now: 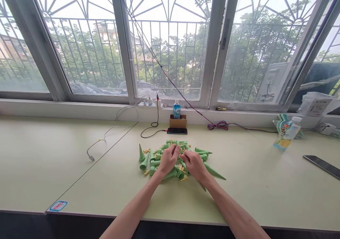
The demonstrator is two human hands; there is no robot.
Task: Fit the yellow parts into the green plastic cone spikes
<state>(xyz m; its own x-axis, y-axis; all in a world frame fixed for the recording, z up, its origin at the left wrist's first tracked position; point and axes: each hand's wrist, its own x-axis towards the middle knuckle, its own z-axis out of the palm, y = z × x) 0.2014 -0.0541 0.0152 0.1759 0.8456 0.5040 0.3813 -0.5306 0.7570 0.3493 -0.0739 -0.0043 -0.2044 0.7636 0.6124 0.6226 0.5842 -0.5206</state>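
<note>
A loose heap of green plastic cone-shaped spikes (156, 163) and small yellow pegs (147, 173) lies on the table. Above its middle, my left hand (169, 158) is closed round a green spike (176, 143), whose tip pokes up past the fingers. Close beside it, my right hand (193, 162) is closed in a pinch near the same spike. Its fingertips hide whatever sits between them. One long spike (216, 171) points outward at the heap's right side, and another spike (141, 153) stands upright at its left.
Behind the heap, a phone (177, 131) lies before a cardboard box (178, 122) and a blue bottle (176, 109). A white cable (91, 157) lies left. At right are a drink bottle (287, 134), a dark phone (322, 165) and a coiled red-black wire (218, 125).
</note>
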